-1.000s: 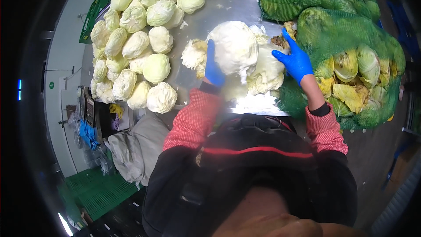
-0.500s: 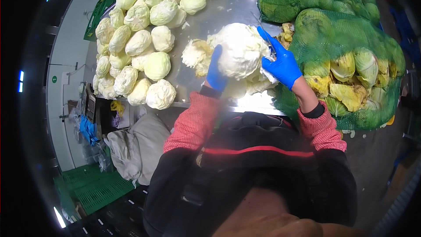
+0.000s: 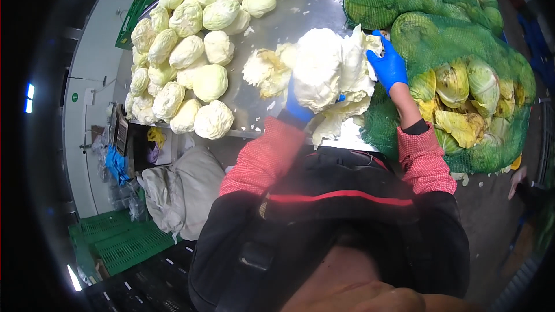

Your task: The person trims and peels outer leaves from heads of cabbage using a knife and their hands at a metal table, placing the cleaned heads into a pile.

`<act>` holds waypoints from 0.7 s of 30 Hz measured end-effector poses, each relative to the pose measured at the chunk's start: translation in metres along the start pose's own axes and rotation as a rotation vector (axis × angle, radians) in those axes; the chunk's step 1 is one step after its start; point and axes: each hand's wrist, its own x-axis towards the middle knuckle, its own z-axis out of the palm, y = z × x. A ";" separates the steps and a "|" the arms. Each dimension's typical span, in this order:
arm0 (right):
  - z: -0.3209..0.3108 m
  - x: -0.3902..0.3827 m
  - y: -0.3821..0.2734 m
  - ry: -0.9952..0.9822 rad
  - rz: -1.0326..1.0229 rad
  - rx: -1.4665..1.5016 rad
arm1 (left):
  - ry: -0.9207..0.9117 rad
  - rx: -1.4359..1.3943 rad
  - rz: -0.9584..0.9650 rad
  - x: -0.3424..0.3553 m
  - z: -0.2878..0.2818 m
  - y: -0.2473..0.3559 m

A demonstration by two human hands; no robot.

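The roundish cabbage (image 3: 318, 72), with no clear long axis, sits over the counter (image 3: 272, 32) at one o'clock from my nearer left hand (image 3: 299, 106), fingers cupping it underneath. My right hand (image 3: 389, 67), at its three o'clock, meets a pale leaf (image 3: 355, 66); I can't tell whether those fingers pinch.

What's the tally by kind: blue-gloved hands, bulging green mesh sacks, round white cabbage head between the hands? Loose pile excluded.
Blue-gloved hands, left and right: 2
Bulging green mesh sacks, rear and front: 2
Round white cabbage head between the hands: 1
Total: 5
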 end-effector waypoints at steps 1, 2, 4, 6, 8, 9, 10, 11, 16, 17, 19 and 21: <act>-0.009 -0.009 -0.012 0.064 -0.056 -0.073 | 0.089 -0.372 -0.147 0.000 0.000 0.000; -0.013 -0.015 -0.017 0.128 -0.111 -0.147 | 0.104 -0.500 -0.229 0.000 0.003 -0.001; -0.018 -0.024 -0.018 0.158 -0.249 -0.083 | 0.119 -0.632 -0.308 -0.007 0.019 0.001; -0.013 -0.047 -0.045 -0.047 -0.294 -0.102 | 0.032 -0.360 -0.281 -0.028 0.042 0.003; -0.002 -0.050 -0.045 -0.264 -0.156 0.122 | 0.045 -1.126 -0.514 -0.029 0.046 0.000; -0.001 -0.050 -0.044 -0.403 0.008 0.328 | 0.047 -1.563 -0.604 -0.032 0.047 -0.006; 0.000 -0.050 -0.040 -0.473 0.077 0.443 | 0.083 -1.992 -0.734 -0.030 0.045 -0.010; 0.001 -0.049 -0.036 -0.530 0.154 0.557 | 0.034 -2.282 -0.936 -0.020 0.030 -0.019; 0.031 -0.050 -0.027 -0.314 -0.178 0.242 | 0.121 -2.614 -0.915 -0.028 0.017 -0.032; 0.027 -0.047 -0.029 -0.315 -0.182 0.177 | 0.113 -2.198 -0.683 -0.019 0.005 -0.027; 0.014 -0.041 -0.033 -0.255 -0.199 -0.186 | 0.182 -1.077 -0.487 -0.001 -0.020 -0.018; 0.015 -0.022 -0.009 -0.129 -0.159 -0.329 | 0.200 -0.775 -0.407 -0.007 -0.019 -0.021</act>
